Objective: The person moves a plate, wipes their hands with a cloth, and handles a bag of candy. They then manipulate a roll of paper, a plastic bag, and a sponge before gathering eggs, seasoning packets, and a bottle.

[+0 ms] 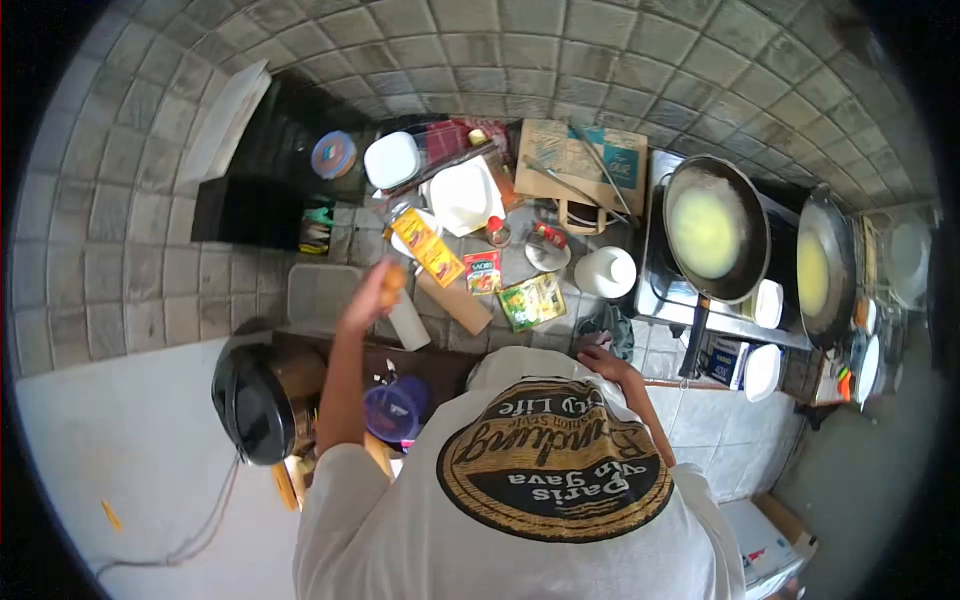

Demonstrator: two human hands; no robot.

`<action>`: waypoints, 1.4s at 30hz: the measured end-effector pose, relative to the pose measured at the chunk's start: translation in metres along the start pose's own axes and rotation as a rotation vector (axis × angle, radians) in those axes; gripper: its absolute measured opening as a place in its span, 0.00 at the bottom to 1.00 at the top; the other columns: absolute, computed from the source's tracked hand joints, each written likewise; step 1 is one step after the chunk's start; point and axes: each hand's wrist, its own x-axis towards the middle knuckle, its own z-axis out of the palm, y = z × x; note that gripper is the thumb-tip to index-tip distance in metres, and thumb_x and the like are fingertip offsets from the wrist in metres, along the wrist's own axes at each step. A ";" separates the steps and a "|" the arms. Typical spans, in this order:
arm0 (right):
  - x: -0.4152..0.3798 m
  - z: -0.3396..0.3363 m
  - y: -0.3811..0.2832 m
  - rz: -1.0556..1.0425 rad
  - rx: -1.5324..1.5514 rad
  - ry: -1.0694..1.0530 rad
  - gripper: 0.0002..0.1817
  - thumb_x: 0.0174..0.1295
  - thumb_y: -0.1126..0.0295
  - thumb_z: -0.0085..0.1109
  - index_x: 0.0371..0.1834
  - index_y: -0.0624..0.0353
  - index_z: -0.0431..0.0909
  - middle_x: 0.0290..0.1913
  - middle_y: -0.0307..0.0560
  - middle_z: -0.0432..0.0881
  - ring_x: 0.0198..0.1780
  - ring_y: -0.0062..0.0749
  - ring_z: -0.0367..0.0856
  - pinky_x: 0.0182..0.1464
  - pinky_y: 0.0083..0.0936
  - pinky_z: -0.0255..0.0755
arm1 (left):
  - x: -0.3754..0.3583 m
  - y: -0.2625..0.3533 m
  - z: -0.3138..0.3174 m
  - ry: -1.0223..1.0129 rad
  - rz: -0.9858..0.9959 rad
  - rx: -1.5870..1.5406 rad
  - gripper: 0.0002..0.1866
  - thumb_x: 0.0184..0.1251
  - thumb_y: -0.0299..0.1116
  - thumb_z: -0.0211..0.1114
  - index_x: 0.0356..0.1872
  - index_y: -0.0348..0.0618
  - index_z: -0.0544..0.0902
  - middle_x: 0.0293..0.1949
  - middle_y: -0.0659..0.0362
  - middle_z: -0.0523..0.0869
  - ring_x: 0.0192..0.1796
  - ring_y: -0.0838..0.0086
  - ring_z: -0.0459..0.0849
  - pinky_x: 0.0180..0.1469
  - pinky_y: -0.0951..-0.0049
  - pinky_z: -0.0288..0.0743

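My left hand (372, 292) is raised over the left part of the counter, its fingers closed around a brown egg (393, 284), blurred by motion. Below it lie a white roll (408, 322) and a brown cylinder (454, 304). A yellow carton (427, 246) is just beyond that hand. At the counter's front edge, my right hand (602, 364) rests with fingers extended beside a dark crumpled cloth (612, 332). Near it are a green food packet (532, 302), a red packet (483, 272) and a white container (604, 272).
On the stove at right, a frying pan (668, 262) holds something pale yellow; another pan (826, 318) also has yellow contents. A cardboard box (538, 186) with long utensils stands at the back. White bowls (463, 196) sit mid-counter. A black-lidded bin (258, 405) is lower left.
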 end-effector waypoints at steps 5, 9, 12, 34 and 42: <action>0.002 0.006 -0.012 -0.206 0.127 0.204 0.22 0.58 0.58 0.53 0.50 0.62 0.70 0.54 0.57 0.69 0.54 0.42 0.69 0.56 0.29 0.61 | 0.028 -0.025 0.093 -0.134 -0.170 -0.216 0.25 0.58 0.63 0.47 0.36 0.52 0.72 0.22 0.66 0.72 0.16 0.79 0.70 0.14 0.84 0.56; 0.013 0.017 0.004 -0.373 0.237 0.422 0.16 0.59 0.63 0.52 0.45 0.63 0.73 0.53 0.56 0.69 0.53 0.37 0.70 0.54 0.26 0.64 | 0.067 -0.062 0.132 -0.216 -0.321 -0.485 0.24 0.54 0.66 0.49 0.33 0.56 0.69 0.21 0.64 0.71 0.19 0.76 0.71 0.13 0.85 0.58; 0.003 0.006 0.000 -0.283 0.381 0.372 0.14 0.61 0.65 0.51 0.43 0.64 0.74 0.36 0.45 0.78 0.38 0.26 0.75 0.43 0.21 0.68 | 0.107 -0.108 0.142 -0.224 -0.452 -0.738 0.26 0.51 0.68 0.50 0.35 0.57 0.68 0.29 0.60 0.71 0.28 0.67 0.73 0.17 0.84 0.64; -0.025 -0.001 -0.001 -0.098 0.283 0.517 0.16 0.61 0.59 0.50 0.40 0.62 0.76 0.27 0.38 0.76 0.27 0.18 0.68 0.30 0.17 0.64 | 0.155 -0.049 0.190 0.986 -0.760 -0.137 0.45 0.47 0.69 0.44 0.54 0.36 0.67 0.56 0.46 0.68 0.57 0.54 0.67 0.59 0.58 0.58; -0.025 -0.005 0.003 -0.120 0.213 0.507 0.15 0.61 0.62 0.50 0.40 0.63 0.75 0.31 0.42 0.78 0.31 0.20 0.70 0.35 0.18 0.66 | 0.196 -0.073 0.194 1.104 -0.795 -0.288 0.45 0.44 0.59 0.56 0.59 0.39 0.55 0.59 0.48 0.61 0.57 0.61 0.66 0.56 0.59 0.62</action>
